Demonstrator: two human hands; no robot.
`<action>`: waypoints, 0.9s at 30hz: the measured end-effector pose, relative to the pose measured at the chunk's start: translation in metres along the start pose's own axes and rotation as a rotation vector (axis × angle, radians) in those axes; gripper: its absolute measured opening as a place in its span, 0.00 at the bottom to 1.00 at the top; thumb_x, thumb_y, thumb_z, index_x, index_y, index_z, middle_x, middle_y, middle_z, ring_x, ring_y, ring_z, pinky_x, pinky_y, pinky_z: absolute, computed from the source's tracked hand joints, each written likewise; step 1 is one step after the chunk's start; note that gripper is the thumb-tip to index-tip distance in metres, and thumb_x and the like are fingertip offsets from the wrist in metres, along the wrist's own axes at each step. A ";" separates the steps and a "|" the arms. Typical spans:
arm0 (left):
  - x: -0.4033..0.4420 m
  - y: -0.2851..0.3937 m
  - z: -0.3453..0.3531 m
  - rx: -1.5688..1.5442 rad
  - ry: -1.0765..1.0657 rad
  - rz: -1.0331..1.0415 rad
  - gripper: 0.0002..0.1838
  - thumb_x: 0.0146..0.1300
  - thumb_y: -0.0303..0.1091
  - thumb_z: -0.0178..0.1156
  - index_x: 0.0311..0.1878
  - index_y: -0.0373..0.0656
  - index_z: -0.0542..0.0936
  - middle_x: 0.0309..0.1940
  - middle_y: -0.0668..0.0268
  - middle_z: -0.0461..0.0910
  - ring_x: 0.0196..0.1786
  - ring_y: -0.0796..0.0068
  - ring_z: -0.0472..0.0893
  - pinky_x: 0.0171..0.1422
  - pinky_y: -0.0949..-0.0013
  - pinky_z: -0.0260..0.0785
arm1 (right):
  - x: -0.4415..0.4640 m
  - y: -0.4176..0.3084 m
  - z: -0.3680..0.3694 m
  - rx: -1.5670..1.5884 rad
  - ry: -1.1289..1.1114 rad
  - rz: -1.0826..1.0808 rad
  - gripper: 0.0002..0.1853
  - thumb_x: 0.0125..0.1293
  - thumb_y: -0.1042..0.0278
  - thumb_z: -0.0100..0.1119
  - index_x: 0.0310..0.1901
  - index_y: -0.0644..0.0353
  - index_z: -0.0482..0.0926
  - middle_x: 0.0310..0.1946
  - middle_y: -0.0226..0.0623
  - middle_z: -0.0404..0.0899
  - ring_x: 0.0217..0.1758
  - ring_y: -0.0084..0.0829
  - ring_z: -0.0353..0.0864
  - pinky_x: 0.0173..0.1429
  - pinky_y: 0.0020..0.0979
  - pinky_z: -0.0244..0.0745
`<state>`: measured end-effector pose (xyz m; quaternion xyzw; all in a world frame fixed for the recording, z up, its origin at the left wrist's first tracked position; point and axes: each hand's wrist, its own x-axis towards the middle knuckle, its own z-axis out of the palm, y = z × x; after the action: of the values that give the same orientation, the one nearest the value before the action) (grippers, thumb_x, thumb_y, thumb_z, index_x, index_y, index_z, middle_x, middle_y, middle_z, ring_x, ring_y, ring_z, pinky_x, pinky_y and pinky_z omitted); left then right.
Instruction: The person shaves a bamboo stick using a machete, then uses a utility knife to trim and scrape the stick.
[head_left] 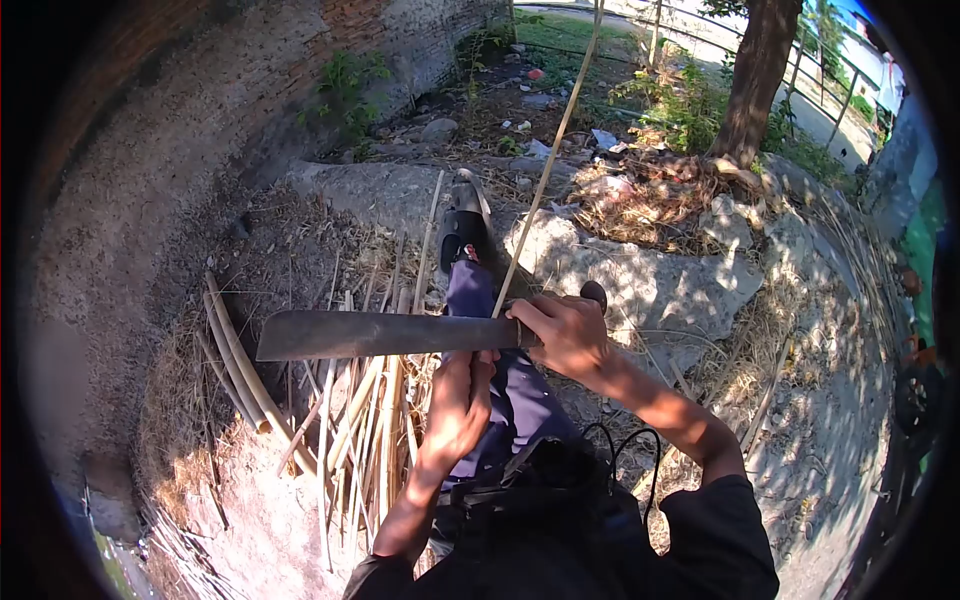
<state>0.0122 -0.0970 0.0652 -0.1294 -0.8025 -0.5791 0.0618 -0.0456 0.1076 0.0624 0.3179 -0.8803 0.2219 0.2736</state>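
Our right arm (660, 410) bends at the elbow and reaches inward, its hand (567, 333) closed, fingers curled tight in a grip. Our left forearm (410, 505) angles up and inward, wrist nearly in line, its hand (460, 405) lower and just beside the right one, fingers pointing forward, the tips partly hidden.

At my eleven o'clock I see a rough wall (250, 110) of brick, with a leafy green shrub (350, 95) against it. Toward one o'clock a tree trunk (757, 85) rises beyond a sun-dappled boulder (650, 290), and I see dry brown litter (640, 222) and pale scraps (604, 139) strewn behind that stone.
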 end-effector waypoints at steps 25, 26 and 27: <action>-0.009 -0.016 0.001 -0.511 -0.153 -0.365 0.16 0.87 0.44 0.46 0.39 0.48 0.70 0.23 0.78 0.58 0.18 0.86 0.55 0.22 0.74 0.48 | 0.007 0.021 0.024 0.055 -0.003 0.191 0.18 0.51 0.69 0.74 0.44 0.48 0.81 0.27 0.34 0.88 0.30 0.48 0.89 0.33 0.48 0.81; -0.008 -0.011 -0.001 -0.558 -0.164 -0.397 0.16 0.87 0.44 0.46 0.38 0.49 0.69 0.23 0.78 0.59 0.17 0.86 0.55 0.21 0.74 0.47 | 0.003 0.015 0.025 0.118 0.021 0.113 0.18 0.51 0.69 0.73 0.45 0.47 0.81 0.26 0.33 0.88 0.29 0.47 0.89 0.33 0.49 0.80; -0.005 -0.014 -0.002 -0.564 -0.152 -0.381 0.16 0.87 0.44 0.46 0.38 0.49 0.69 0.23 0.78 0.59 0.17 0.86 0.55 0.21 0.74 0.47 | 0.000 0.013 0.028 0.053 -0.019 0.058 0.19 0.51 0.69 0.73 0.45 0.47 0.81 0.28 0.36 0.88 0.30 0.47 0.89 0.34 0.49 0.81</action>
<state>0.0128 -0.1037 0.0522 -0.0319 -0.6231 -0.7678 -0.1456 -0.0645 0.1011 0.0389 0.3016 -0.8855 0.2497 0.2501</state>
